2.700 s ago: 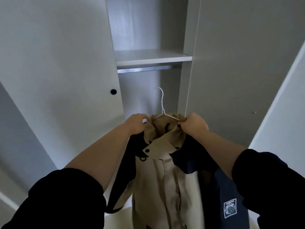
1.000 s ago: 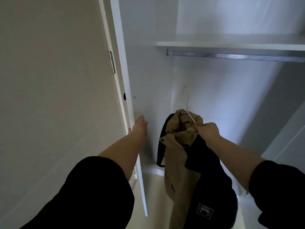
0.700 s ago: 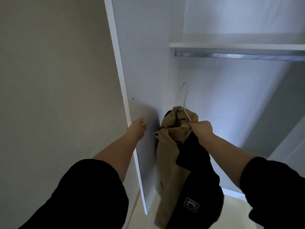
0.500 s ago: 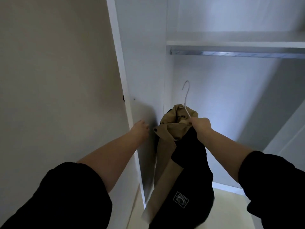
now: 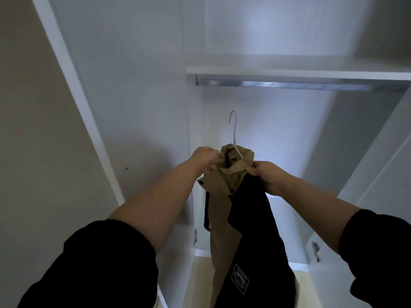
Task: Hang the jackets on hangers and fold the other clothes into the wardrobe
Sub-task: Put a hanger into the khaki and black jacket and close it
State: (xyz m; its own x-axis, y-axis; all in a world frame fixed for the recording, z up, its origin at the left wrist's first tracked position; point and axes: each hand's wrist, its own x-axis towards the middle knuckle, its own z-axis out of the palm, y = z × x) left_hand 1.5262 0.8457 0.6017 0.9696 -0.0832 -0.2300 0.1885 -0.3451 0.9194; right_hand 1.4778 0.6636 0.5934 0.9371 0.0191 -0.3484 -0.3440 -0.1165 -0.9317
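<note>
A tan and dark navy jacket (image 5: pixel 242 223) hangs on a white wire hanger (image 5: pixel 234 130) in front of the open wardrobe. My left hand (image 5: pixel 205 157) pinches the left side of the tan collar. My right hand (image 5: pixel 266 175) grips the bunched right shoulder of the jacket. The hanger's hook points up, well below the metal clothes rail (image 5: pixel 289 85) that runs under a white shelf (image 5: pixel 289 72). A white badge shows on the navy sleeve low down.
The left wardrobe door (image 5: pixel 93 107) stands swung open, with a beige wall to its left. The right door (image 5: pixel 382 174) is open too, with a hinge near its lower edge. The wardrobe's back panel (image 5: pixel 278 134) is bare white.
My left hand has left the wardrobe door and taken hold of the jacket collar. The door has swung wider open. Jacket and hanger sit a little higher toward the rail.
</note>
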